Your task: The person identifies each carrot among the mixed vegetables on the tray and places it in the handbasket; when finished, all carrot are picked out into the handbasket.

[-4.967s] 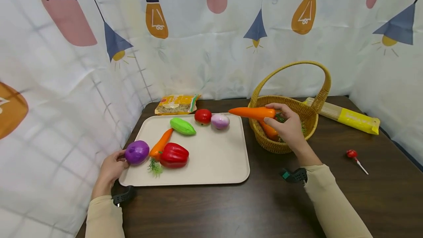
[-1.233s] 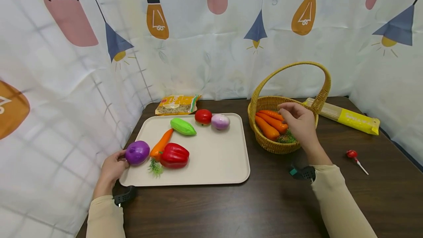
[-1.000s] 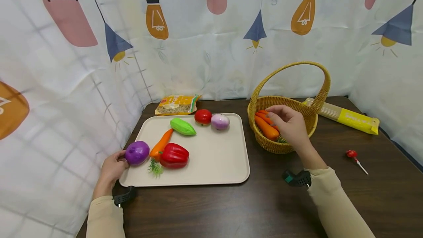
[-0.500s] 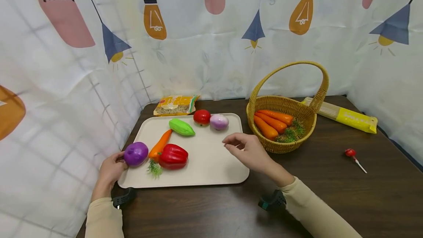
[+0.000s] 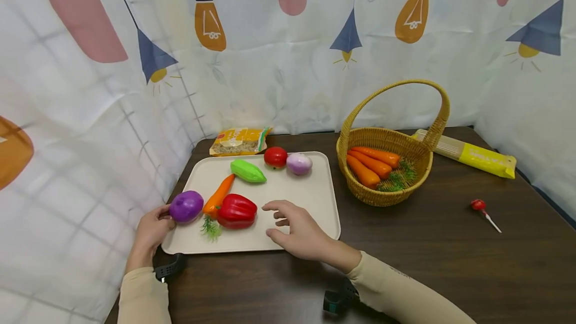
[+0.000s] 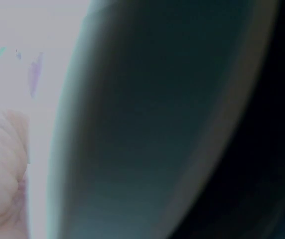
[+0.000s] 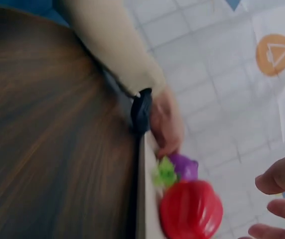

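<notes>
My left hand (image 5: 150,231) holds a round purple onion (image 5: 186,207) at the left rim of the cream tray (image 5: 297,224); some of its fingertips are hidden behind the onion. Over the tray's front right part is my right hand (image 5: 301,231), fingers loosely bent and apart, holding nothing. Just left of its fingertips lies a red bell pepper (image 5: 237,211), also large in the right wrist view. Beside the pepper is an orange carrot (image 5: 219,196) with green leaves. A green ridged vegetable (image 5: 248,171), a tomato (image 5: 275,157) and a pale purple onion (image 5: 299,163) sit farther back.
A wicker basket (image 5: 355,191) with a tall handle stands right of the tray, with several carrots (image 5: 363,171) inside. A yellow noodle pack (image 5: 488,160) and a red lollipop (image 5: 479,205) lie farther right. Behind the tray is an orange food bag (image 5: 239,142). The left wrist view is mostly blocked.
Five seconds ago my right hand held a carrot over the basket; that carrot now lies inside. The empty right hand has since moved left to near the bell pepper. My left hand stayed put.
</notes>
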The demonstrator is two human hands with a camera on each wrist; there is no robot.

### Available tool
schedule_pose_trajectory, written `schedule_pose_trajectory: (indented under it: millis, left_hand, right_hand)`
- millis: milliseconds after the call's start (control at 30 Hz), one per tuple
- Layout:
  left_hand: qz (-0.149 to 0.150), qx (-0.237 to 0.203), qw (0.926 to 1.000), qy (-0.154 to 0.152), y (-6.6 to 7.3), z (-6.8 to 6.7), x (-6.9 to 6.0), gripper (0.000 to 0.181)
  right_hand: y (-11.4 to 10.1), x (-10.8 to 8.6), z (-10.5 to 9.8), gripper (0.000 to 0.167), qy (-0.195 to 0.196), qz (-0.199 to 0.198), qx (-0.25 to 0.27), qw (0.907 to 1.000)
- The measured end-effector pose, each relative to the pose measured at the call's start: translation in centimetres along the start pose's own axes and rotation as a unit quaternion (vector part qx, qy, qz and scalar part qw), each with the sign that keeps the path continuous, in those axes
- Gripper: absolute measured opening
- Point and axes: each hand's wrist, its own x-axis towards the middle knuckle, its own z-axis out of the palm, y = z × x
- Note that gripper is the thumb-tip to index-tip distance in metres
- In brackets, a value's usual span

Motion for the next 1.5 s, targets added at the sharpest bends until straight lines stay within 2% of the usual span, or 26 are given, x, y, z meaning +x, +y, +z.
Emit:
schedule_pose_trajectory:
  millis: [133,367,667,900,1133,1333,1500]
  left_hand:
    - [0.003,-0.001,1.0,0.001,0.1,0.1,0.1,0.066]
    - [0.0,-0.006,1.0,0.002,0.2,0.1,0.0,0.066]
    - [0.001,-0.005,1.0,0.004,-0.3,0.1,0.2,0.065]
    - [-0.004,-0.008,1.0,-0.001,-0.3,0.0,0.1,0.065]
    - [0.0,-0.004,1.0,-0.004,0.0,0.0,0.2,0.065]
    - [0.002,0.005,1.0,0.008,0.0,-0.1,0.1,0.064]
    - [0.004,0.003,1.0,0.006,-0.3,0.1,0.1,0.063]
  right_hand:
    - [-1.2,1.1,1.2,0.045,-0.002,0.016,0.033,0.9993]
    - [-2.4,3.4,3.8,0.045,-0.027,0.022,0.092,0.9952]
    - [-3.1,6.3,6.7,0.046,-0.026,0.066,0.127,0.9894]
    - [-3.6,7.9,8.2,0.053,-0.018,0.086,0.116,0.9893]
    - [-3.6,8.8,9.1,0.056,0.013,0.107,0.061,0.9923]
    - [-2.8,9.9,10.1,0.055,0.046,0.092,0.017,0.9946]
    - [-2.5,10.7,10.8,0.056,0.047,0.088,-0.018,0.9949]
